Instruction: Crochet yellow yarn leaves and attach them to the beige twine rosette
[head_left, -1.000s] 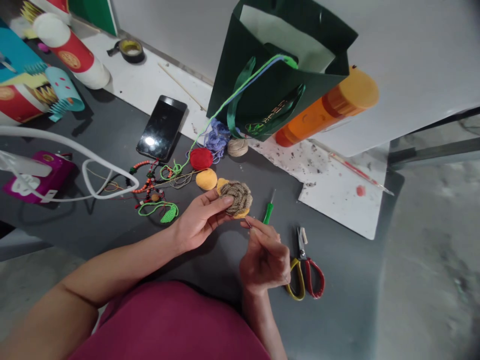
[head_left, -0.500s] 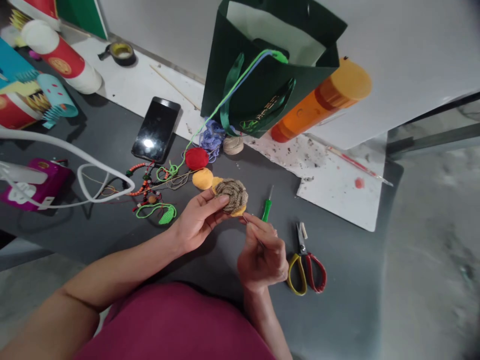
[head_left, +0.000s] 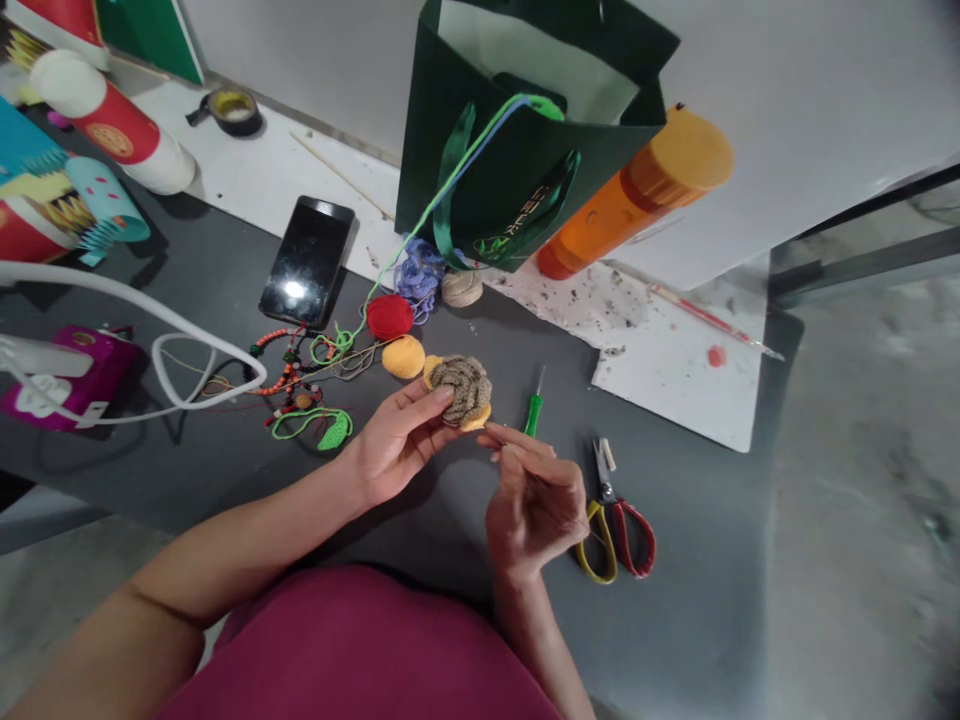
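Jute-brown crocheted flower (head_left: 461, 390) with a yellow backing sits pinched between the thumb and fingers of the left hand (head_left: 401, 440), held up over the table. The right hand (head_left: 534, 505) has its fingers (head_left: 525, 450) closed on what looks like a fine needle, just beside the flower's edge; this looks like stitching, which calls for a steady pinch on the flower.

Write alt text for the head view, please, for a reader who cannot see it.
A left hand holds a twine crochet flower while the right hand pinches a thin needle beside it, over a grey table with scissors.
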